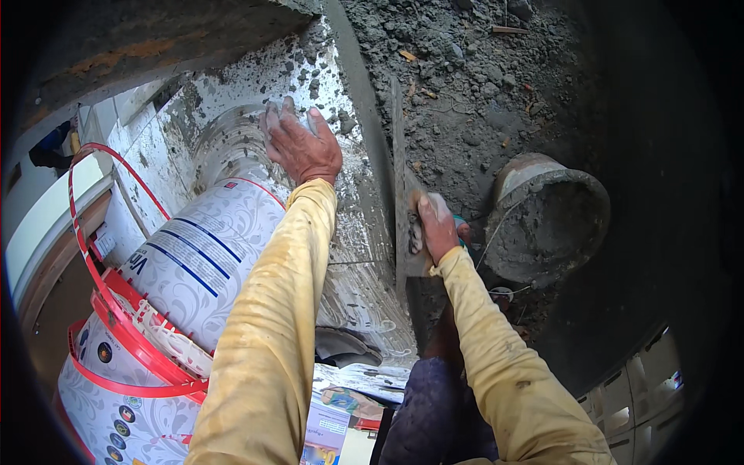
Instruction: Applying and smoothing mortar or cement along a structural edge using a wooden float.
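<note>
My left hand (306, 147) is open, fingers spread, over a white surface (345, 232) spattered with grey mortar. Whether its palm touches that surface I cannot tell. My right hand (438, 226) is closed round the back of a long, narrow plastering float (400, 186), seen almost edge-on. The float lies along the dark grey mortared edge (364, 101) of the white surface. To the right of this hand, a bucket (546, 225) caked with wet mortar leans on the rubble.
Two white patterned paint buckets (205, 248) with red rims and a raised red handle (77, 194) crowd the left side. Grey rubble and soil (457, 101) cover the ground at the far right. A dark overhanging slab (155, 46) crosses the upper left.
</note>
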A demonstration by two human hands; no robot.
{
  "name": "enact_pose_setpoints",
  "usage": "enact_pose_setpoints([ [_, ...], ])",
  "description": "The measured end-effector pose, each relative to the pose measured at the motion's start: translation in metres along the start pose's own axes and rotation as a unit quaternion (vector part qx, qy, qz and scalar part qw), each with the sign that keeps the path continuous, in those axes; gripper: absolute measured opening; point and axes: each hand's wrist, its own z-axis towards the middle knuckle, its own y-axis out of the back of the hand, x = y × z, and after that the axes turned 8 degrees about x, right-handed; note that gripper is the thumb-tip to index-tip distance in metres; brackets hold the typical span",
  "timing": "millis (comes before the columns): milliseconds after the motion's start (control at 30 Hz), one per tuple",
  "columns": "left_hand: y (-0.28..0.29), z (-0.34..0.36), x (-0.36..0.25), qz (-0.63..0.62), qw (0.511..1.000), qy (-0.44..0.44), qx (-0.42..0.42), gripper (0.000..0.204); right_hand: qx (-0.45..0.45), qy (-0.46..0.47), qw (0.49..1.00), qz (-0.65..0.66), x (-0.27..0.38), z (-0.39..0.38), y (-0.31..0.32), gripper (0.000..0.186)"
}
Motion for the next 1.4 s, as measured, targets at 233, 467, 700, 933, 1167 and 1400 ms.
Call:
enact_pose_setpoints([
  [233, 0.002, 0.002, -0.004, -0.016, 1.000, -0.011, -0.006, 0.052, 0.028, 0.088, 0.994, 0.065, 0.020, 0.148, 0.024, 0.054],
  [467, 0.011, 0.004, 0.002, -0.004, 1.000, -0.030, 0.003, 0.053, 0.014, 0.045, 0.998, -0.037, 0.046, 0.184, 0.014, 0.053],
  [700, 0.010, 0.004, -0.003, 0.001, 1.000, -0.023, 0.018, 0.054, 0.071, 0.034, 0.994, -0.071, 0.080, 0.208, 0.017, 0.060],
  [933, 0.012, 0.006, -0.003, -0.001, 1.000, -0.030, 0.011, 0.053, 0.052, 0.044, 0.997, -0.027, 0.099, 0.205, -0.002, 0.069],
  [1167, 0.011, 0.006, -0.002, 0.003, 1.000, -0.028, 0.011, 0.052, 0.055, 0.062, 0.993, -0.083, 0.105, 0.130, -0.002, 0.073],
  [1400, 0.010, 0.004, -0.001, 0.001, 1.000, -0.026, 0.005, 0.054, 0.070, 0.030, 0.995, -0.058, 0.033, 0.036, -0.007, 0.055],
])
